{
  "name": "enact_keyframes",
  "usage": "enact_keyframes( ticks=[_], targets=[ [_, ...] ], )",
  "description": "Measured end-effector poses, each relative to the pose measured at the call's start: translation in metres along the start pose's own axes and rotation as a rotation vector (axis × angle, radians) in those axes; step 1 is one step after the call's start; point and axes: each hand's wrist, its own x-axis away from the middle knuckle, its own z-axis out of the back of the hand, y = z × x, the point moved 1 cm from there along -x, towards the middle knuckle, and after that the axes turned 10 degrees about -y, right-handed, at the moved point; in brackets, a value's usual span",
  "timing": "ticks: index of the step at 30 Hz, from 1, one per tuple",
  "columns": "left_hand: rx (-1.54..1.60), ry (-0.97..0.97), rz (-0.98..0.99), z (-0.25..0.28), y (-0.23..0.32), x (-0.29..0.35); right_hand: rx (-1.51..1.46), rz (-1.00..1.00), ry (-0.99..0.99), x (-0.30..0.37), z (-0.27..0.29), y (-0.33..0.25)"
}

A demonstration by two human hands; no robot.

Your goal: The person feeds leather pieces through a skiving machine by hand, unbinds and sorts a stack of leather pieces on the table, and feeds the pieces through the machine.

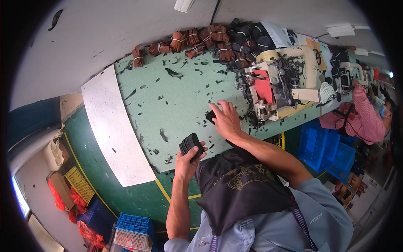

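My left hand (187, 166) is closed round a stack of flat black pieces (190, 145), their edges fanned out above the thumb. It is held just off the table's front edge. Farther right, my right hand (228, 122) is over the green tabletop, fingers curved round a small black piece (210, 117). Part of that piece is hidden beneath the hand. The two hands are apart. Beyond my right hand stands a cream-coloured machine (305, 69) with a red plate (263, 87), black scraps heaped on it.
Scraps litter the green table (180, 101); a white board (115, 126) covers its left end. Tied brown bundles (178, 41) and black bundles (263, 42) line the back. Blue crates (319, 145) stand below right, near a person in a pink sleeve (363, 103). More crates (134, 224) are lower left.
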Motion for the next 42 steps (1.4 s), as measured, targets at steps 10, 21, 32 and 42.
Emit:
enact_keyframes(
  ticks=[10, 21, 32, 42],
  targets=[
    [-0.108, -0.047, 0.007, -0.010, 0.013, 0.008, -1.037, 0.053, -0.583, 0.009, 0.041, -0.049],
    [0.069, -0.076, -0.006, 0.001, 0.009, 0.009, -1.021, -0.042, -0.590, 0.004, 0.037, -0.055],
    [0.189, -0.115, -0.014, 0.013, 0.008, 0.006, -0.965, -0.009, -0.565, 0.000, 0.032, -0.061],
    [0.291, -0.095, -0.048, 0.026, 0.002, -0.001, -1.010, -0.084, -0.594, -0.009, 0.016, -0.065]
  ],
)
